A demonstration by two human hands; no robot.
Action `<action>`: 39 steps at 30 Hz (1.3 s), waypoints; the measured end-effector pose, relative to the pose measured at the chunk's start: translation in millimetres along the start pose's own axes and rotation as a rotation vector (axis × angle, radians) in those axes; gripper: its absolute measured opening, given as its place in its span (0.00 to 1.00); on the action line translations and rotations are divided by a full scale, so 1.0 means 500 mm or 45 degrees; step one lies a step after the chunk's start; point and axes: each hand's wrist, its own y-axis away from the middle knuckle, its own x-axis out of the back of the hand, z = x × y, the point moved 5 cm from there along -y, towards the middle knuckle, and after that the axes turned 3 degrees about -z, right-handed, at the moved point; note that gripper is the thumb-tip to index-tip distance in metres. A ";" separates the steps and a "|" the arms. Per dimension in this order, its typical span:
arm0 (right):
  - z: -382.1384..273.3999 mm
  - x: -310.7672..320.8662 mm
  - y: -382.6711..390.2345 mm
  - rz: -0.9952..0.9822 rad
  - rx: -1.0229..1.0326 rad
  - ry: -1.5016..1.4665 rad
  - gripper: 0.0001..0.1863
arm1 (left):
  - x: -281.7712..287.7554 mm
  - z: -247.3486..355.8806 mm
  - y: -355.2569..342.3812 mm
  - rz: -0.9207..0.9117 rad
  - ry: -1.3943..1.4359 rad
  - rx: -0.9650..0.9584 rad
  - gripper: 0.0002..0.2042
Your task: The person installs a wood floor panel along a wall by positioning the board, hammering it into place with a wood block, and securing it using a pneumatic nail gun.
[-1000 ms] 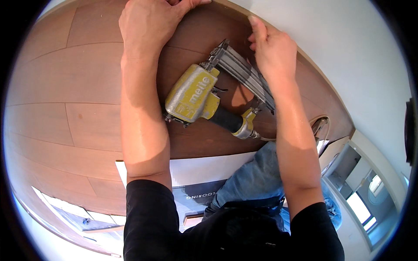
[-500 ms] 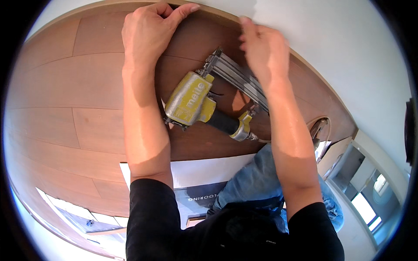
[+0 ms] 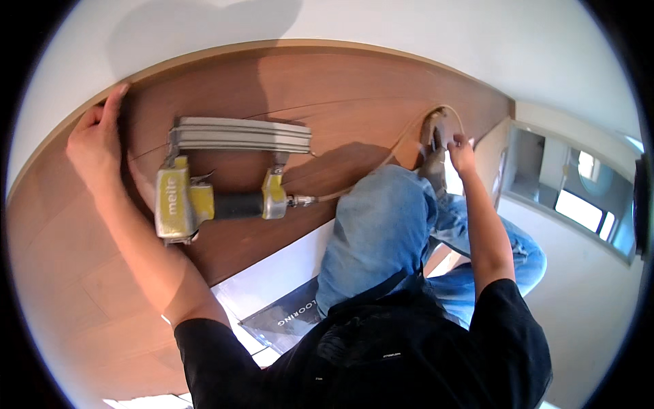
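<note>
A thin wooden trim strip [image 3: 300,45] runs along the foot of the white wall. My left hand [image 3: 95,146] is at its left part, fingers curled against the strip and thumb stretched along it. Near my left forearm a yellow and grey nail gun [image 3: 180,199] lies on the brown plank floor, its long metal magazine toward the wall. A thin tan air hose [image 3: 334,195] leads from its black handle toward my shoe. My right hand [image 3: 462,157] is beside the shoe and the hose loop, its fingers curled closed. Whatever those fingers hold is too small to make out.
My bent knee in blue jeans [image 3: 381,218] and my shoe [image 3: 434,153] take up the floor right of the nail gun. A white and black flooring carton [image 3: 283,273] lies nearer me. At the right stands a white-framed panel with glass [image 3: 579,180].
My right hand has left the trim strip and moved down to the right beside my shoe. My left hand remains at the strip. The view has turned, so the nail gun appears farther left.
</note>
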 end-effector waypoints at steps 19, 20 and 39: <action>-0.492 0.172 0.263 0.062 1.222 0.202 0.20 | 0.011 0.032 0.024 -0.116 0.143 -0.024 0.27; -0.583 0.168 0.287 0.073 1.422 0.228 0.21 | 0.015 0.038 0.026 -0.106 0.123 -0.018 0.27; -1.053 0.093 0.403 -0.256 1.898 0.116 0.18 | 0.016 0.033 0.030 0.009 0.093 -0.084 0.32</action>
